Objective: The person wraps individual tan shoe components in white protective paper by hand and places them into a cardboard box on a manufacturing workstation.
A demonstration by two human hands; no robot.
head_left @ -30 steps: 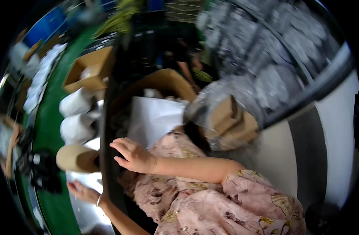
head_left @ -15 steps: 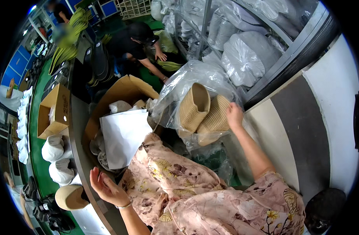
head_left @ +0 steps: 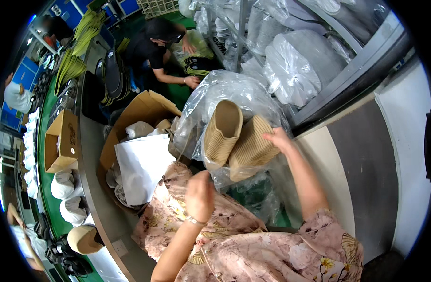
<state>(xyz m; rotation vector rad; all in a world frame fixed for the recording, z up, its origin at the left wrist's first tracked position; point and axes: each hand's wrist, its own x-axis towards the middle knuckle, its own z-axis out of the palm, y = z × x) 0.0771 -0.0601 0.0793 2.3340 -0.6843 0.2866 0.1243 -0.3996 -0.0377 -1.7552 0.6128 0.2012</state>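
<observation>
Two stacks of nested tan curved pieces, ribbed along their sides, stand in a clear plastic bag (head_left: pixel 192 124). The left stack (head_left: pixel 222 134) shows a hollow top; the right stack (head_left: pixel 254 148) leans beside it. My right hand (head_left: pixel 280 138) grips the right stack at its upper right edge, thumb and fingers on it. My left hand (head_left: pixel 200 197) is raised over my lap, below the left stack and apart from it. Motion smears its fingers, and I see nothing in it.
A cardboard box (head_left: pixel 107 160) with a white sheet (head_left: pixel 142 167) on top stands to the left. Beyond it runs a counter with a single tan curved piece (head_left: pixel 84 239). A co-worker (head_left: pixel 154 51) crouches ahead; bagged goods (head_left: pixel 300 66) fill a metal rack at the right.
My left hand has swung right and up from beside the box toward the bag. The right stack has tilted and shifted slightly left and nearer, my right hand still on it.
</observation>
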